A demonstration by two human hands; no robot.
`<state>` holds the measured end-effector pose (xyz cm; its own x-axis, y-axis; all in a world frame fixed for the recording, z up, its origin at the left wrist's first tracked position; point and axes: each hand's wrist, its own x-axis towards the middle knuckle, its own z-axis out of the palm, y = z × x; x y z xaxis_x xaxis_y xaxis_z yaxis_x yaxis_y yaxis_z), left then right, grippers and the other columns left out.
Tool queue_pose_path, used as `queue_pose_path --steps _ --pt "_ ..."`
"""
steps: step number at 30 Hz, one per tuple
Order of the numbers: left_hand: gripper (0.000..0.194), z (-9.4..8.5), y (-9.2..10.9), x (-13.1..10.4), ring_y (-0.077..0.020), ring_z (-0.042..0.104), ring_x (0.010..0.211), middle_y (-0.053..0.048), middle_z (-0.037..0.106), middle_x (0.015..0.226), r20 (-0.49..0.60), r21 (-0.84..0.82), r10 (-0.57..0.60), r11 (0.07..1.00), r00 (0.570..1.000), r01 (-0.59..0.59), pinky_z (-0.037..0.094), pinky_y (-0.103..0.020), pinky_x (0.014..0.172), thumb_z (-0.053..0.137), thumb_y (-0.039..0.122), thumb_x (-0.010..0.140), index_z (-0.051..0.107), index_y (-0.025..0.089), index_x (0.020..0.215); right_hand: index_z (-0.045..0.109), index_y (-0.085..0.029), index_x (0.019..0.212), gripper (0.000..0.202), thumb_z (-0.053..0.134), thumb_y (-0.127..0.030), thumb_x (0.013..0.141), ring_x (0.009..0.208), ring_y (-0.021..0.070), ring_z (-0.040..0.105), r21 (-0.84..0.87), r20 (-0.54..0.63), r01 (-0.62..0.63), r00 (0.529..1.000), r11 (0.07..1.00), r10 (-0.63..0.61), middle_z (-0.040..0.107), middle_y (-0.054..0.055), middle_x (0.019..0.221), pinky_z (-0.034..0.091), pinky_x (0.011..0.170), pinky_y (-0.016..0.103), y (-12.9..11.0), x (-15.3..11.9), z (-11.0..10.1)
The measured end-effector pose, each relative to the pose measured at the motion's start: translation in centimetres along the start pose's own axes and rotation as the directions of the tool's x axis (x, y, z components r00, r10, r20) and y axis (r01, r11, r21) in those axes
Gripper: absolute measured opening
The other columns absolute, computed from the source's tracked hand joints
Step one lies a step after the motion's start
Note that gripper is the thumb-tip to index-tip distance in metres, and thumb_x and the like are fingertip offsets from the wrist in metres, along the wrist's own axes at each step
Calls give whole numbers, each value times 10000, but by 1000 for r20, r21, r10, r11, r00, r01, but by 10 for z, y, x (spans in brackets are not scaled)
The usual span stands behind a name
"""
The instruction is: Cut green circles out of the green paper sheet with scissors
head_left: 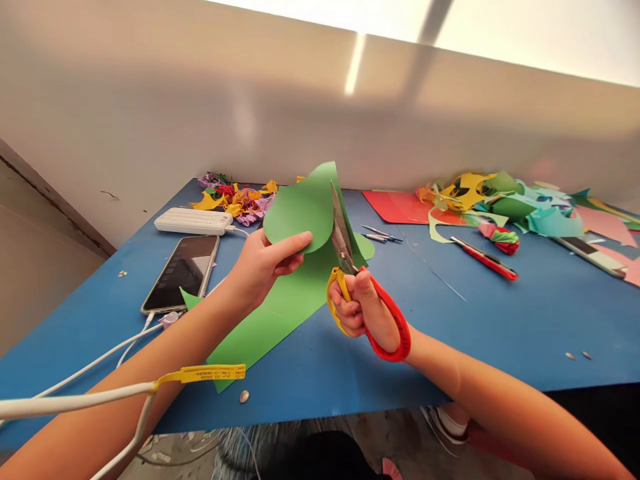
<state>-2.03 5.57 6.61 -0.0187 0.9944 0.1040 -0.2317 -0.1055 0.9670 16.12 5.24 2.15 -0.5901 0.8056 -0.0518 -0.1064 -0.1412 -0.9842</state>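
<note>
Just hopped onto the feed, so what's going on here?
A person holds green paper up in the left hand, thumb on top. The right hand holds a pair of scissors, its blades at the paper's right side, with a strip of green beyond them. More green paper lies below on the blue table. A phone lies to the left, a red-handled knife to the right.
</note>
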Motion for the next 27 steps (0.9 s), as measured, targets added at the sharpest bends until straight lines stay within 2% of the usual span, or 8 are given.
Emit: queue_pose_path --steps 4,7,10,13,16,19,23,27 --pt "278 8 -6 -7 -64 537 564 45 552 661 -42 -84 7 996 999 -10 421 -186 516 797 342 701 581 175 753 434 -187 725 677 433 -864 716 433 35 161 0 22 -23 999 1000 23 222 -102 545 199 374 161 1 -1 1" --pt "260 11 -10 -8 -106 593 557 -1 637 694 -9 -2 54 999 999 -54 341 -192 422 738 383 765 617 179 873 428 -189 724 668 437 -857 722 433 35 153 -1 29 -35 999 999 35 217 -103 543 192 373 159 2 -1 1" --pt "214 11 -12 -7 -106 569 506 -22 650 653 -58 45 89 995 994 -86 283 -198 384 717 344 782 625 159 837 441 -188 738 698 384 -883 713 420 37 164 0 54 -44 998 999 44 242 -96 552 200 364 170 4 -1 1" --pt "181 10 -12 -7 -92 520 498 16 587 588 -134 96 136 988 982 -123 363 -210 448 711 311 777 608 166 747 486 -175 771 781 281 -924 687 430 80 366 -45 139 7 990 999 -1 408 -35 598 345 405 229 5 -1 -1" --pt "211 11 -10 -11 -89 466 494 35 523 542 -172 234 234 953 957 -191 391 -231 498 680 291 787 571 176 648 545 -163 933 827 291 -914 698 804 222 613 -92 253 95 965 991 -70 594 104 888 509 681 343 2 -2 -1" --pt "272 14 -5 -17 -90 418 471 44 466 483 -127 361 271 909 954 -210 355 -241 481 646 266 797 522 187 568 537 -163 1102 892 258 -913 709 1139 299 531 -90 294 141 950 986 -109 556 176 1168 475 888 415 0 -3 0" --pt "272 18 -2 -23 -91 434 448 47 483 466 -85 443 293 867 952 -227 363 -243 472 629 217 780 502 193 540 540 -149 1129 955 163 -920 709 1078 304 545 -31 314 134 942 990 -118 553 191 1164 510 779 398 -1 -1 -1" --pt "287 19 -3 -24 -96 463 470 45 494 473 -41 455 317 851 948 -265 419 -243 531 599 198 800 509 197 527 564 -153 1097 931 156 -905 729 960 266 568 -75 330 136 938 988 -104 573 162 1091 494 710 348 -1 -1 -2"
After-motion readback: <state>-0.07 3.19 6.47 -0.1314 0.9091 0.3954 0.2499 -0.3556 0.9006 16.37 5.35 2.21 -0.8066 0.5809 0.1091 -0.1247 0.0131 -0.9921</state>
